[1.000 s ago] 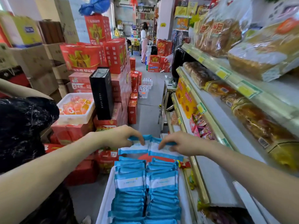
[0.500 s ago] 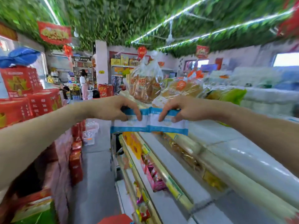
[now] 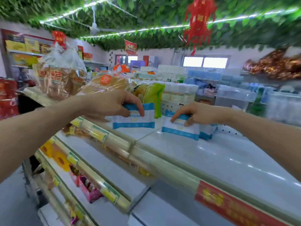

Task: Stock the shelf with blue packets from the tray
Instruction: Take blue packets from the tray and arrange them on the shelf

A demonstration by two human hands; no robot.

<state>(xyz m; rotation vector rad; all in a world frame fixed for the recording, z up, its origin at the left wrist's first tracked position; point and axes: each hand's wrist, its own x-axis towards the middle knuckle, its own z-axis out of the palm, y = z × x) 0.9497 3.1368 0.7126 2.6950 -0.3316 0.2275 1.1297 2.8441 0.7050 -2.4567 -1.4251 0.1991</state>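
The top shelf (image 3: pixel 211 154) lies wide below the fingers, and most of its white surface on the near side of them is without goods. Beyond the left fingers are the bread bags (image 3: pixel 61 75), and a green bag (image 3: pixel 154 97) is just behind them. The left hand (image 3: pixel 112 103) pinches the upper edge of one blue packet (image 3: pixel 135 121), fingers curled over it. The right hand (image 3: pixel 200 113) grips a second blue packet (image 3: pixel 179 129) in the same way, low at the shelf; whether it touches, I cannot tell. Just behind the right fingers stands a small row of packets (image 3: pixel 207 132), so I judge the stocking begun but far from complete. The tray is not in view.
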